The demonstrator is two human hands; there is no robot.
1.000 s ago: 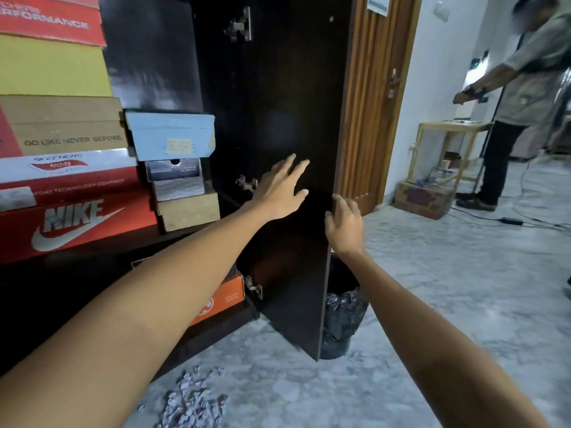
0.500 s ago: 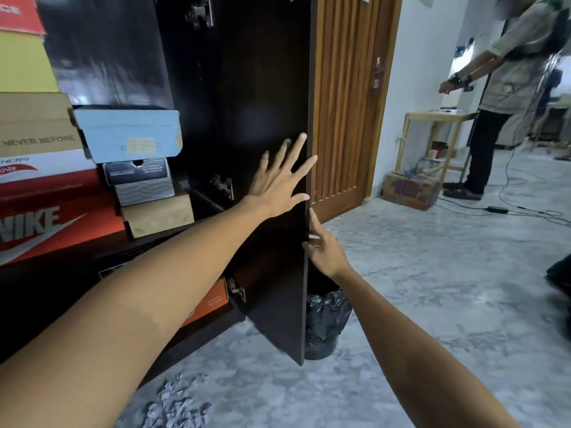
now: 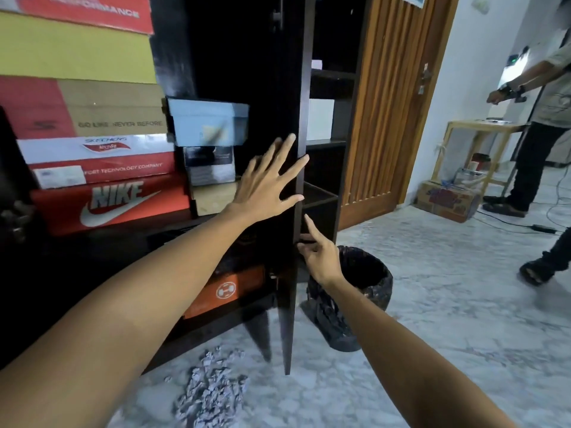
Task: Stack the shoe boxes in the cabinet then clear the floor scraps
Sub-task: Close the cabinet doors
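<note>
Cabinet (image 3: 37, 273): it is filling the left half of the frame, dark, with its door (image 3: 292, 211) standing edge-on to you at centre.
Floor (image 3: 432, 319): pale marbled stone is spreading across the lower right.
Wooden door (image 3: 392, 103): it is standing shut at upper right of centre, just beside the cabinet.
Shoe boxes (image 3: 102, 168): they are sitting stacked on a cabinet shelf at upper left, a red box (image 3: 108, 205) with a white logo at the bottom, red-and-white, brown, yellow and red ones above it; a smaller pile topped by a pale blue box (image 3: 210, 122) is standing just beside them, and an orange box (image 3: 222, 291) is lying on the shelf below.
Other person (image 3: 543, 125): someone is standing at the far right beside a small wooden table (image 3: 482, 128), with a cardboard carton (image 3: 445, 199) on the floor near it.
Bin (image 3: 355, 291): a black-lined bin is standing on the floor just right of the cabinet door, partly behind your right wrist.
Your left hand (image 3: 265, 186): you are holding it flat against the inner face of the door, fingers straight and spread wide.
Your right hand (image 3: 318, 251): you are reaching to the door's edge, forefinger pointing up, the other fingers curling loosely; you are gripping nothing that I can see.
Scraps (image 3: 213, 387): a heap of grey paper bits is lying on the floor at bottom centre, in front of the cabinet.
</note>
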